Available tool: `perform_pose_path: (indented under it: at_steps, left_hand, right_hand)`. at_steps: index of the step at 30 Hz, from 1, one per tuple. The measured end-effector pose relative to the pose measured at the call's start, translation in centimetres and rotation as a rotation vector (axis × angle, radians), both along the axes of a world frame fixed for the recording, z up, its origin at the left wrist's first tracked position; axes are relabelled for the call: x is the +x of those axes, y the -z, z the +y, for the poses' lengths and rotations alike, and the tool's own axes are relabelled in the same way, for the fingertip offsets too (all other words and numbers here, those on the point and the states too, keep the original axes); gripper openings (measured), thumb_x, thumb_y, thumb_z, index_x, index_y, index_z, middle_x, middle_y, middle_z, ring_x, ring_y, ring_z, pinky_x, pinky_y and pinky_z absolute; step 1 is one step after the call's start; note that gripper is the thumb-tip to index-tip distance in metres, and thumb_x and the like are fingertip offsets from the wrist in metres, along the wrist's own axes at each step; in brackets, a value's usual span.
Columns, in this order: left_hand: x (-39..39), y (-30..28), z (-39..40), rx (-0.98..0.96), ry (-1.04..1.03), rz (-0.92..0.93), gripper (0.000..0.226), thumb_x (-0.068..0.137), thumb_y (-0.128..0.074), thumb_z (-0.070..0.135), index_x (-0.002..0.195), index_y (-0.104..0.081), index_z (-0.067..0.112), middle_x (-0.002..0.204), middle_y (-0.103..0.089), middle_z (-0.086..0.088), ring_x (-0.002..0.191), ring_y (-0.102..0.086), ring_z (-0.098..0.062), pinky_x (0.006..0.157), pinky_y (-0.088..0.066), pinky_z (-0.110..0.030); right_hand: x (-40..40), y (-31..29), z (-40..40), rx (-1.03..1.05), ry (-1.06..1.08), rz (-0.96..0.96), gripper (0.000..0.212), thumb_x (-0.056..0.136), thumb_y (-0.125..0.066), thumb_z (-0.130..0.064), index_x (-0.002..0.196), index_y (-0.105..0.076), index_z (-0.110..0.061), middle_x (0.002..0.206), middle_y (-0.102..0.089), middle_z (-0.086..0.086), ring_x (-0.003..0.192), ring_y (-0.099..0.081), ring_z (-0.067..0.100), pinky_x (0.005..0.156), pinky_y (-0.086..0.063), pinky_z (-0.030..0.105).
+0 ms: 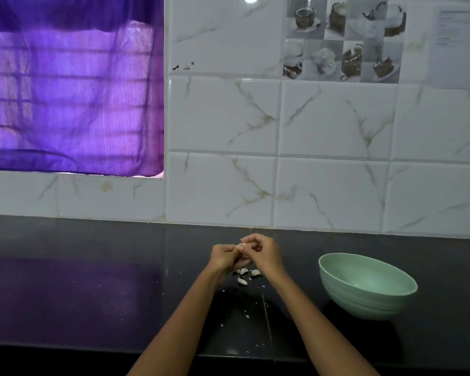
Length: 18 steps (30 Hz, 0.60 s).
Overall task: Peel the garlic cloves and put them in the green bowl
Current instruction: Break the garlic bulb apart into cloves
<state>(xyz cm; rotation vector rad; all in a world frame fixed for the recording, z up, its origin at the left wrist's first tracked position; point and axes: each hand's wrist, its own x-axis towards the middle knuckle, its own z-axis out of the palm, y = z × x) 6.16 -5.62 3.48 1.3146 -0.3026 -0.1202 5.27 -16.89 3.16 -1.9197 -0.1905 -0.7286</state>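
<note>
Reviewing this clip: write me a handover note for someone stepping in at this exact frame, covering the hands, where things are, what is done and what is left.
Left hand and right hand: held together above the counter, both pinching one garlic clove, apparently mid-peel.
Loose cloves: three or so lie on the counter just below the hands; whether they are peeled is unclear.
Green bowl: on the counter to the right, tilted; no cloves visible in the part of its inside that shows.
Skin flakes scattered on the counter.
Left: finish this clove, peel the rest, move all to the bowl.

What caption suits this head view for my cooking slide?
Both hands, left hand and right hand, peel a clove above loose cloves on the counter, beside the bowl.
</note>
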Motion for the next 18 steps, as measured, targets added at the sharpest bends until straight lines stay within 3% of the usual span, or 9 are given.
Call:
perform_pose_path:
  at_steps: [6,10,14,18]
  left_hand:
    - [0.21,-0.20,-0.03,-0.050,0.048,0.034,0.022,0.095,-0.046,0.003,0.093,-0.064,-0.010,0.071,-0.069,-0.013,0.059,-0.070,-0.015,0.058,-0.056,-0.017]
    - [0.61,-0.08,0.07,-0.051,0.006,0.081,0.033,0.095,-0.049,0.022,0.079,-0.067,-0.002,0.077,-0.069,-0.015,0.064,-0.070,-0.017,0.060,-0.057,-0.020]
    - [0.64,-0.11,0.07,-0.137,-0.058,0.032,0.015,0.093,-0.054,0.007,0.087,-0.062,-0.004,0.082,-0.066,-0.018,0.061,-0.069,-0.015,0.057,-0.056,-0.018]
    - [0.51,-0.33,0.22,-0.153,-0.040,0.011,0.015,0.091,-0.054,0.001,0.081,-0.064,-0.005,0.080,-0.066,-0.019,0.062,-0.069,-0.014,0.065,-0.058,-0.020]
  right_hand:
    - [-0.03,-0.19,-0.22,0.039,0.044,-0.017,0.003,0.084,-0.067,-0.015,0.086,-0.067,-0.013,0.070,-0.064,-0.002,0.063,-0.058,0.004,0.056,-0.043,0.010]
    - [-0.40,-0.34,0.07,-0.083,0.040,-0.084,0.002,0.083,-0.067,-0.010,0.082,-0.066,-0.011,0.067,-0.062,-0.002,0.061,-0.057,0.003,0.056,-0.044,0.009]
    - [-0.42,-0.62,0.05,-0.187,0.047,-0.102,0.009,0.082,-0.065,-0.002,0.090,-0.061,-0.003,0.072,-0.060,0.004,0.060,-0.055,0.007,0.056,-0.045,0.010]
    - [-0.26,-0.56,0.02,-0.193,0.049,-0.100,0.007,0.080,-0.067,0.001,0.087,-0.068,0.001,0.073,-0.065,0.004,0.062,-0.058,0.004,0.058,-0.045,0.007]
